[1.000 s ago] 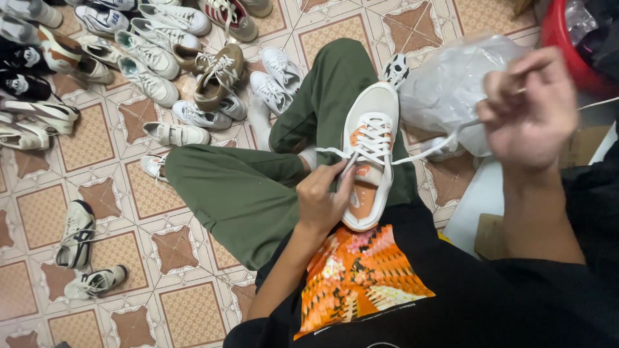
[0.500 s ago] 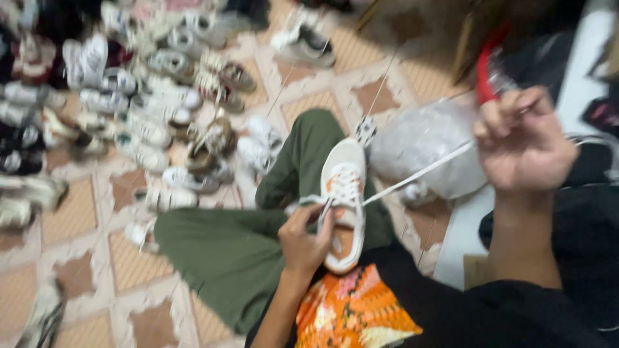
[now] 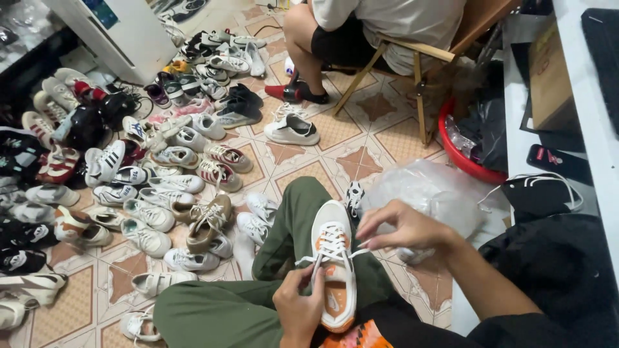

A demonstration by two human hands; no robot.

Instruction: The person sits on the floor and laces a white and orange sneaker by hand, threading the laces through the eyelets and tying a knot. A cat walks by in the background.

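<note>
Shoe: white sneaker (image 3: 335, 258) with orange insole and trim, lying sole-down on the person's lap, toe pointing far, heel near; it rests on the green trouser leg (image 3: 219, 312).
Lace: white shoelace (image 3: 332, 243), threaded through most eyelets, loose ends running out to both hands.
Left hand: left hand (image 3: 300, 309) at the near left of the shoe, fingers pinched together on one lace end just beside the tongue.
Right hand: right hand (image 3: 403, 227) at the right of the shoe, thumb and forefinger closed on the other lace end, remaining fingers loosely spread.
Handling, shoe: judged light; upper soft and yielding, sole stiffer. Firmest hold looks to be across the midfoot sides or at the heel; squeezing the toe box would dent it.
Handling, lace: thin, limp, flat woven; likely to slip unless pinched near the tip. Pulls should run along the eyelet row.
Stability: shoe sits on a rounded thigh, so it could roll sideways if both hands let go.
Surroundings: tiled floor (image 3: 361, 138) at left and far covered with many loose sneakers (image 3: 155, 193); crumpled clear plastic bag (image 3: 432, 193) just right of the knee; red basin (image 3: 467, 161) farther right; another person on a wooden chair (image 3: 412, 51) at the far side.
</note>
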